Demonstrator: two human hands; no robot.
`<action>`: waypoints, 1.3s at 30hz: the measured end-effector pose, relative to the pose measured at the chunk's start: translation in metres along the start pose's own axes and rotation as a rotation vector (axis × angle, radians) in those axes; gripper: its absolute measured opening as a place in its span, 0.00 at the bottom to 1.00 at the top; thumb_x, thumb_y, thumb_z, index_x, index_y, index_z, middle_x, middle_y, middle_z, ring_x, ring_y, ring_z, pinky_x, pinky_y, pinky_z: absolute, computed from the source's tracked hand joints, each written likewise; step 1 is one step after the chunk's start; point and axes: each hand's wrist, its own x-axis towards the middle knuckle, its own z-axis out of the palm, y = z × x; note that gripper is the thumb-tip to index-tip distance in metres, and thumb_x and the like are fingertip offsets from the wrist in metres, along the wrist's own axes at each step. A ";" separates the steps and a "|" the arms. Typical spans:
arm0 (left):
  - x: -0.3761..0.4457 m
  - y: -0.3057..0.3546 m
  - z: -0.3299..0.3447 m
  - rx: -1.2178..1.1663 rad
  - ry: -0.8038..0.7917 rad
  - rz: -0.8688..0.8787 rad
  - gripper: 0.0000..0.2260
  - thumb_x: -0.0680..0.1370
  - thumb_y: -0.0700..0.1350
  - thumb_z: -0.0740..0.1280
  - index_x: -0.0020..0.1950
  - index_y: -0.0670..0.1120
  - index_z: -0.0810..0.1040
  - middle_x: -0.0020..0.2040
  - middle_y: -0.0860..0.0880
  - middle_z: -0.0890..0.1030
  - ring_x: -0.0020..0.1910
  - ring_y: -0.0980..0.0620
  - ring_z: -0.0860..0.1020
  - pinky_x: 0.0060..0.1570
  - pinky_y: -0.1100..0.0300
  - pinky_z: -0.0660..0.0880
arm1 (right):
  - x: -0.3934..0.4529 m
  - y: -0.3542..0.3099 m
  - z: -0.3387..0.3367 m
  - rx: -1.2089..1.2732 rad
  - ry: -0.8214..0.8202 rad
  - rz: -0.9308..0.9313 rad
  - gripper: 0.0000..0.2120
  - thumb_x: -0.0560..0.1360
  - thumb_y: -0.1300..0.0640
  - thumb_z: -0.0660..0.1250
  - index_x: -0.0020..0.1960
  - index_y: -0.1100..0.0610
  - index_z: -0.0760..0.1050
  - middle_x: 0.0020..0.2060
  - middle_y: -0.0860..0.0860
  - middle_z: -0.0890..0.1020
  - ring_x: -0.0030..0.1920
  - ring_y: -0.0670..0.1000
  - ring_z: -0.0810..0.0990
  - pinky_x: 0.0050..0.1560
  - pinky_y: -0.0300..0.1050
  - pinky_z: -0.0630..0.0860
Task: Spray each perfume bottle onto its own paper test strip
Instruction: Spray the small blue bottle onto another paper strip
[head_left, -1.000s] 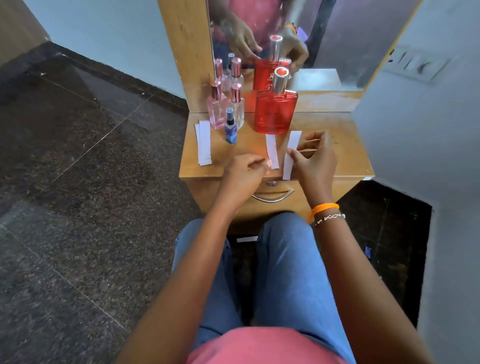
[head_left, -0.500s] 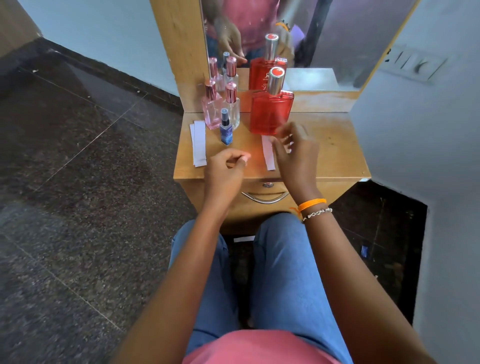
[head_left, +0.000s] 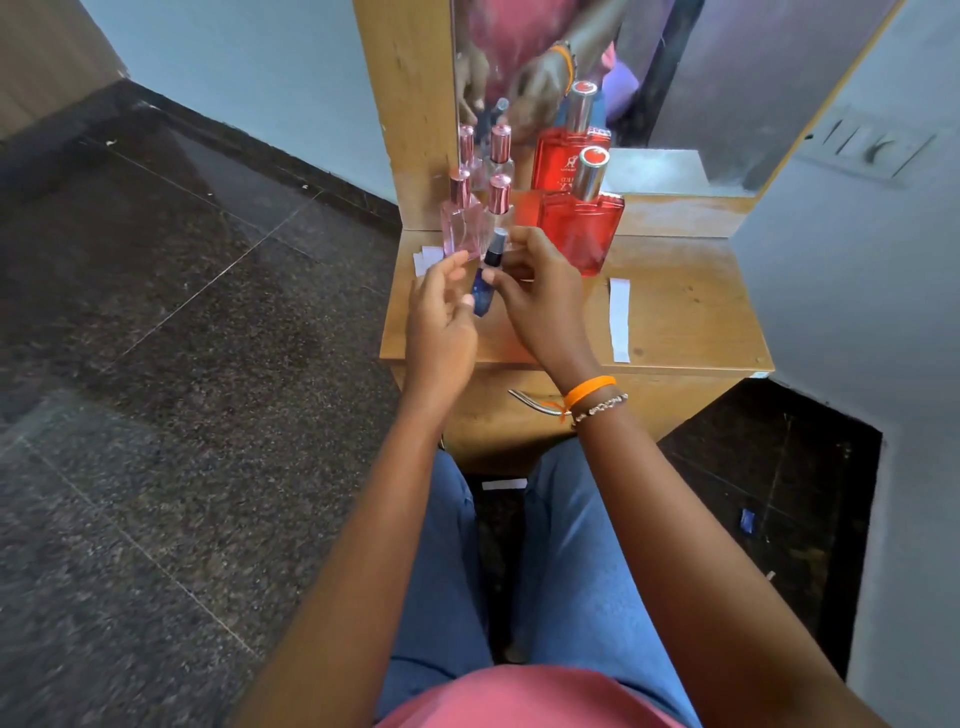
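Far left on the counter (head_left: 691, 312), a stack of spare paper strips (head_left: 427, 258) pokes out from behind my left hand (head_left: 440, 317). That hand hovers with its fingers (head_left: 447, 273) loosely spread and slightly bent, one fingertip just beside the lower body of the small blue spray bottle (head_left: 485, 283); whether it actually touches the glass I cannot tell. Behind it stands the pale pink bottle (head_left: 460, 223) with a rose-gold cap, and beside that a clear bottle (head_left: 500, 200) with the same kind of cap, mostly hidden by my hands. The blue bottle is lifted off the counter, tilted, cap end up and away from me, pinched by my right hand (head_left: 540, 306) around its upper body, thumb on one side and curled fingers on the other. It looks light and narrow, smooth glass or plastic, so it could slip or twist in a pinch; I judge the best hold is round the middle of the body, leaving a forefinger free for the nozzle once the dark cap is off. Further right stands the big red perfume bottle (head_left: 579, 234), clearly heavier and breakable, needing a whole-hand grip low on its flat sides. Right of that one test strip (head_left: 620, 318) lies flat near the counter's front edge, flimsy and apt to shift under a spray
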 end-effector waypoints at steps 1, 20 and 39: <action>0.000 0.001 0.001 -0.001 -0.065 0.015 0.17 0.78 0.36 0.58 0.67 0.47 0.70 0.64 0.48 0.74 0.60 0.57 0.73 0.59 0.67 0.69 | -0.002 -0.001 -0.004 0.050 -0.011 0.021 0.12 0.71 0.69 0.69 0.54 0.61 0.75 0.39 0.47 0.81 0.38 0.36 0.79 0.42 0.27 0.72; -0.026 0.042 0.012 -0.214 -0.293 -0.074 0.10 0.82 0.47 0.54 0.45 0.50 0.73 0.38 0.55 0.73 0.35 0.59 0.70 0.36 0.66 0.67 | -0.014 -0.024 -0.050 0.539 -0.127 0.129 0.04 0.74 0.66 0.67 0.41 0.63 0.78 0.27 0.50 0.78 0.29 0.45 0.74 0.34 0.34 0.71; -0.018 0.021 -0.008 -0.240 -0.106 -0.054 0.10 0.79 0.36 0.59 0.56 0.44 0.77 0.46 0.54 0.80 0.47 0.62 0.77 0.50 0.70 0.72 | -0.009 0.032 -0.004 -0.399 -0.129 -0.059 0.07 0.68 0.69 0.64 0.45 0.63 0.76 0.39 0.61 0.81 0.40 0.61 0.77 0.39 0.50 0.72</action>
